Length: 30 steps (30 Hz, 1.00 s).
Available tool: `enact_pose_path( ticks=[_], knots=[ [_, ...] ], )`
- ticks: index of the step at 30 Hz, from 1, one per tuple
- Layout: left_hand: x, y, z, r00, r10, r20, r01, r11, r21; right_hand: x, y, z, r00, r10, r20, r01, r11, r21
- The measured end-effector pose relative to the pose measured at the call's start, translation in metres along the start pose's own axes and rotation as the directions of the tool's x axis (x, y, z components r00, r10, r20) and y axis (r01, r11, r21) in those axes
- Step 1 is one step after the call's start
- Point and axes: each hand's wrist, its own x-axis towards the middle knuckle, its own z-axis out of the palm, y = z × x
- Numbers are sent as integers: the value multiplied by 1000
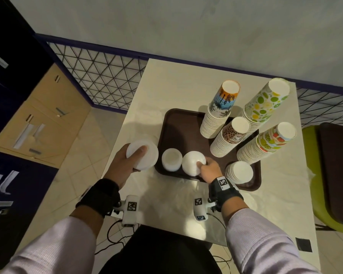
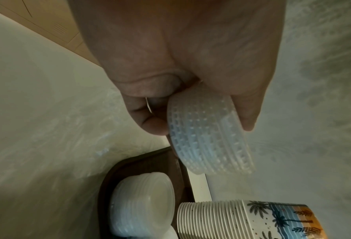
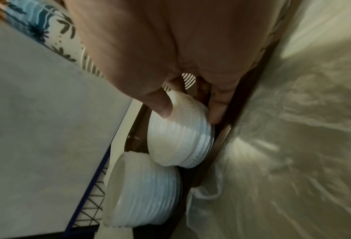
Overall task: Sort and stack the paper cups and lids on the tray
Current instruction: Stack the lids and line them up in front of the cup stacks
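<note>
My left hand (image 1: 138, 154) grips a stack of white plastic lids (image 1: 147, 161) just off the left edge of the brown tray (image 1: 178, 123); the left wrist view shows my thumb and fingers curled around the ribbed lid stack (image 2: 209, 142). At the tray's front, my right hand (image 1: 203, 165) pinches a second lid stack (image 1: 192, 162), tilted on the tray in the right wrist view (image 3: 178, 139). A third lid stack (image 1: 171, 159) stands between them. Several upside-down cup stacks fill the tray's right: palm print (image 1: 220, 111), green fruit (image 1: 265, 103), leopard (image 1: 230, 135), red-green fruit (image 1: 269, 143), plain white (image 1: 239, 172).
The tray lies on a small white table (image 1: 166, 86) against a grey wall. A black wire fence (image 1: 103, 76) runs behind and to the left. A green chair (image 1: 313, 175) stands on the right, cardboard boxes (image 1: 42, 115) on the floor to the left.
</note>
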Motion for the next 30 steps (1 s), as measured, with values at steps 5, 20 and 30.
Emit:
enact_pose_path(
  ticks=[5,20,30],
  knots=[
    [1,0,2,1000,1,9,-1,1000,-4,9,2,3,1000,-4,14,6,995,-97],
    [-10,12,21,999,29,16,-29,999,26,-32,-9,-14,988,-133,-79,109,962,-252],
    [-33,8,101,991,-20,135,15,999,34,-86,58,-99,702,-621,-349,512,780,-360]
  ],
)
